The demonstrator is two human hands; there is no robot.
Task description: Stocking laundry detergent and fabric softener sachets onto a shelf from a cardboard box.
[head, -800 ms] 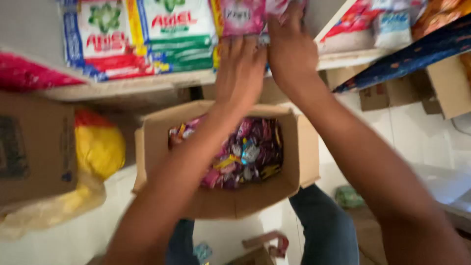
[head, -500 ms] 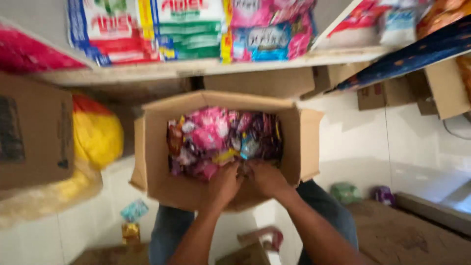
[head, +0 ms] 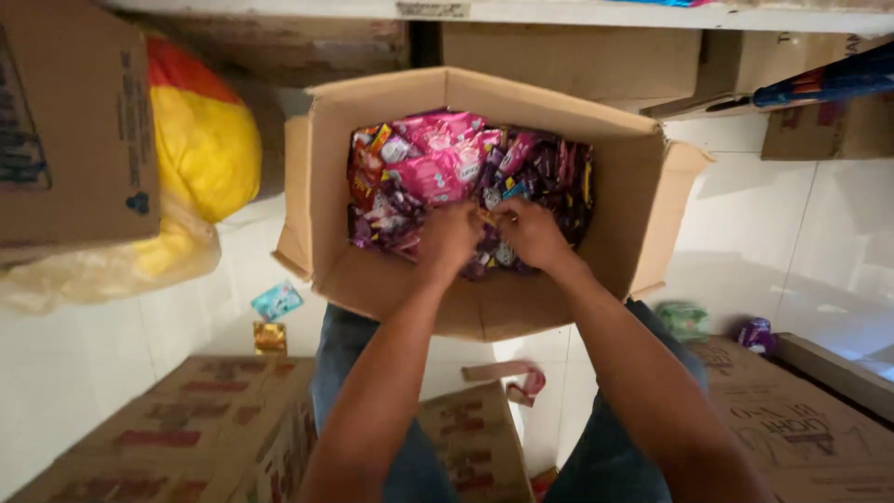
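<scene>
I see 1 open cardboard box [head: 643, 200] full of sachets [head: 438, 168], too many to count. My left hand [head: 449, 237] and right hand [head: 533, 233] have fingers curled closed on sachets.

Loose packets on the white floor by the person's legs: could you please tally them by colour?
Teal packet: 1
Gold packet: 1
Green packet: 1
Purple packet: 1
Total: 4

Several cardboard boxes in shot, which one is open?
The cardboard box on the person's lap, flaps spread, full of pink and purple sachets. Both hands, left hand and right hand, reach into it; the other boxes look closed.
</scene>
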